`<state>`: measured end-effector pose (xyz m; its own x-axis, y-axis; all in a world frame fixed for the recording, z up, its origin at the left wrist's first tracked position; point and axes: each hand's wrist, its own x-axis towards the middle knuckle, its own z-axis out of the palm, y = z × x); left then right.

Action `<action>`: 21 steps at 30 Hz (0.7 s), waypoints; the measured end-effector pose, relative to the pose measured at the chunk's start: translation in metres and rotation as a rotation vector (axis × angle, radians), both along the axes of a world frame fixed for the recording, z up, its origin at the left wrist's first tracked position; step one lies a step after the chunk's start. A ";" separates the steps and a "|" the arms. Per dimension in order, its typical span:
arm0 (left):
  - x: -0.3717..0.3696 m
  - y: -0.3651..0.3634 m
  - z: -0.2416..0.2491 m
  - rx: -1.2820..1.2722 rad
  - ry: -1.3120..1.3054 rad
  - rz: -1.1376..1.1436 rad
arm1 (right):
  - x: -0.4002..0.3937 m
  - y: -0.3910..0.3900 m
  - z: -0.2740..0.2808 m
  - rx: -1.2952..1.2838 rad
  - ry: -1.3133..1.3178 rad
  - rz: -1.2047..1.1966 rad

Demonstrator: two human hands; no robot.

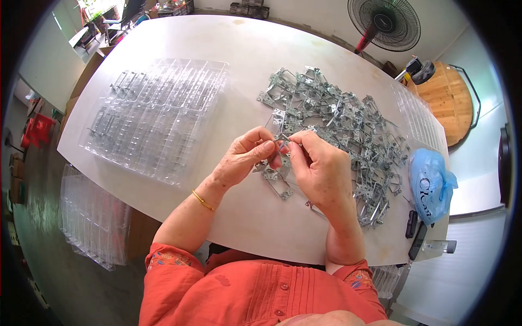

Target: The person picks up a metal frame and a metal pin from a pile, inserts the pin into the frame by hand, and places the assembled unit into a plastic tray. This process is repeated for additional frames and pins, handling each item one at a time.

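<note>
My left hand [251,152] and my right hand [321,167] meet above the near left edge of a pile of metal brackets [337,122]. Between their pinched fingertips is a small metal bracket [283,139], mostly covered by the fingers. Both hands are closed on it. The pile is a tangle of silvery plates with holes and thin rods. To the left lies a clear plastic tray [163,122] with rows of narrow compartments. A few metal parts [128,81] sit in its left compartments.
A blue plastic bag [431,185], a dark phone-like object [417,242] and a clear bottle [439,246] lie along the right edge. More clear trays [416,117] rest at the far right, others [92,217] below the left edge. A fan [383,23] stands behind the table.
</note>
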<state>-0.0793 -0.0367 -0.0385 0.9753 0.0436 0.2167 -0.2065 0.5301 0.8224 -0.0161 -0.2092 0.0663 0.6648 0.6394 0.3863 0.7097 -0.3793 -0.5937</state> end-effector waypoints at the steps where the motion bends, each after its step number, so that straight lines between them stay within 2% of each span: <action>1: 0.000 0.000 -0.003 0.027 -0.012 -0.005 | 0.001 -0.001 -0.002 -0.022 -0.023 0.004; 3: 0.001 0.000 -0.007 0.060 -0.022 -0.006 | 0.001 -0.001 -0.001 -0.044 -0.045 0.005; 5: 0.001 0.000 -0.010 0.093 -0.033 -0.008 | -0.002 -0.001 0.003 -0.092 0.130 -0.013; 9: 0.000 0.001 -0.011 0.143 -0.032 -0.048 | 0.003 -0.002 -0.003 -0.070 0.145 0.029; 14: -0.002 -0.002 -0.012 0.212 -0.019 -0.018 | 0.014 -0.002 -0.010 -0.114 0.385 0.100; 17: -0.004 -0.004 -0.009 0.346 0.049 -0.006 | 0.020 -0.001 -0.006 -0.170 0.518 0.070; 21: -0.003 -0.003 -0.006 0.510 -0.002 -0.023 | 0.025 -0.002 -0.011 -0.212 0.385 0.059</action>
<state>-0.0824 -0.0394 -0.0446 0.9743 -0.0901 0.2063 -0.2009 0.0655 0.9774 0.0085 -0.2112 0.0551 0.6945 0.7190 -0.0262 0.4761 -0.4865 -0.7326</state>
